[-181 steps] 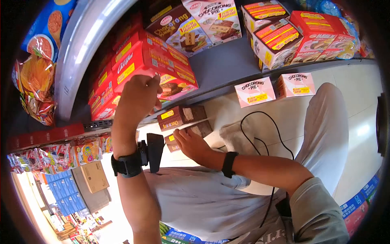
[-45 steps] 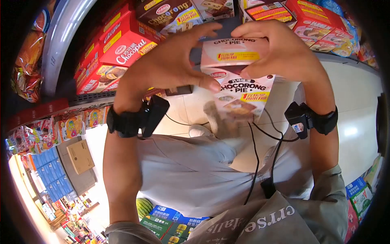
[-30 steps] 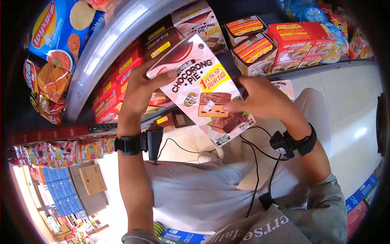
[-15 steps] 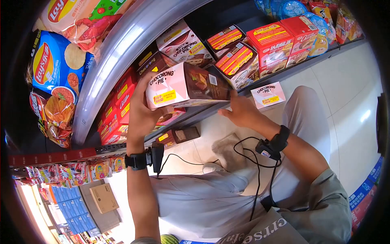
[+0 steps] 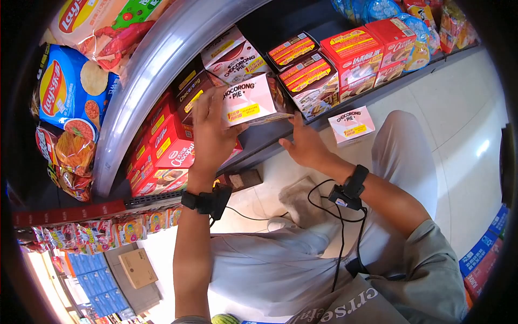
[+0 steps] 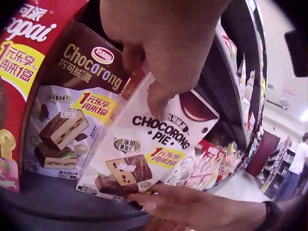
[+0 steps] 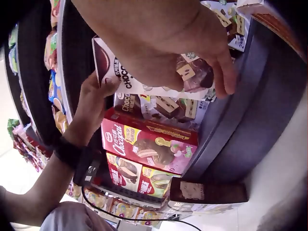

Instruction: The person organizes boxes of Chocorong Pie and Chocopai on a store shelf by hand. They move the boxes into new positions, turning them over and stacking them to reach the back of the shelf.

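My left hand [image 5: 213,129] grips the upper end of a pink-and-white box of Chocorong Pie [image 5: 248,102], its thumb across the printed front in the left wrist view. The box leans slightly at the shelf edge, beside a brown Chocorong box [image 6: 72,106] and in front of another pink-and-white pie box [image 5: 234,59]. At its lower end my right hand [image 5: 310,146] touches the bottom edge with extended fingertips, its thumb held apart. In the right wrist view, my right hand [image 7: 168,43] covers much of the box's printed front.
Red Chocopai boxes [image 5: 172,151] stand left on the dark shelf [image 5: 280,129]; more pie boxes [image 5: 307,81] stand right. On the floor lie a pink box [image 5: 352,124] and a brown box [image 7: 207,191]. A clear curved barrier [image 5: 145,70] separates chip bags. Camera cables [image 5: 340,216] hang across my lap.
A pink-and-white box, turned in both hands before me, has moved onto the shelf edge beside the brown box. Six seconds ago two such boxes stood on the floor; one shows now.
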Tool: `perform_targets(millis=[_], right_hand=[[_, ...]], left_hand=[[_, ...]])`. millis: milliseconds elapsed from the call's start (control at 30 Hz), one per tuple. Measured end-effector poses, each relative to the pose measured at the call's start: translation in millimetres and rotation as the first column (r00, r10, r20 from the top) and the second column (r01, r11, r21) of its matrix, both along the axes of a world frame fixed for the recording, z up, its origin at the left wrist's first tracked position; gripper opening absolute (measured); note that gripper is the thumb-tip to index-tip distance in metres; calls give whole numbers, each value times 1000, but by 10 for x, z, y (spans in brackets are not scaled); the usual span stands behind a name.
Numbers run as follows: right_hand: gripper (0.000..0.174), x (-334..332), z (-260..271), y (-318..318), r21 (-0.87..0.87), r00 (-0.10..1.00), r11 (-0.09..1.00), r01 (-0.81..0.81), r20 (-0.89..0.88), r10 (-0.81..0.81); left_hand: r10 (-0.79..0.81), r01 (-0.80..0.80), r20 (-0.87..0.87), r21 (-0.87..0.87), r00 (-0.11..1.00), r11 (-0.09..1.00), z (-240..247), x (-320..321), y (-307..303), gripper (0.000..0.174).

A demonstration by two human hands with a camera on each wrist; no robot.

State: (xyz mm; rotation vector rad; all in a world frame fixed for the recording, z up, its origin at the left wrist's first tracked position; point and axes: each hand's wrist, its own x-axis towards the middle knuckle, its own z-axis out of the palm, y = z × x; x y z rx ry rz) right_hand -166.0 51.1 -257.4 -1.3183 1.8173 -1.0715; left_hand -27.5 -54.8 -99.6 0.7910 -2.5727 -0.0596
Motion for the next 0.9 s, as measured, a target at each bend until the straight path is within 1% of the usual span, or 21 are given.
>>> perform_targets(millis=[33, 100, 133, 233, 400, 500, 600, 700, 767, 800, 900], right_hand=[[77, 5, -2, -10, -10, 1000, 1000, -5, 14, 5], [83, 22, -2, -20, -29, 999, 999, -15, 42, 16], [85, 35, 5, -29, -1, 998, 1000, -22, 54, 22], [91, 75, 29, -92, 69, 997, 997, -38, 70, 33], [92, 121, 51, -194, 111, 999, 994, -11, 49, 6], [93, 188, 107, -89, 23, 997, 998, 61, -39, -60], [95, 147, 222, -94, 75, 996, 995, -69, -49, 73], [98, 186, 64, -285, 54, 994, 994, -100, -45, 103], [100, 200, -88, -426, -9, 991, 993, -116, -70, 116], [100, 205, -58, -479, -41, 989, 991, -126, -84, 122], [102, 249, 19, -602, 143, 987, 977, -159, 6, 159]], left_hand=[[40, -34, 53, -119, 998, 992, -8, -13, 10, 74], [125, -109, 100, -155, 987, 982, 15, -62, 47, 75], [169, -147, 122, -175, 978, 974, 27, -72, 59, 75], [184, -148, 133, -239, 974, 960, 18, -86, 0, 76], [172, -139, 135, -222, 976, 965, -8, -116, -96, 77], [172, -142, 136, -209, 976, 968, -16, -170, -98, 75], [179, -148, 119, -231, 977, 962, -64, -217, -160, 72], [209, -166, 129, -284, 969, 944, -143, -229, -314, 72], [232, -191, 106, -302, 967, 934, -179, -265, -367, 71], [244, -207, 108, -272, 964, 940, -181, -277, -398, 72], [258, -223, 107, -263, 960, 939, -241, -261, -509, 74]])
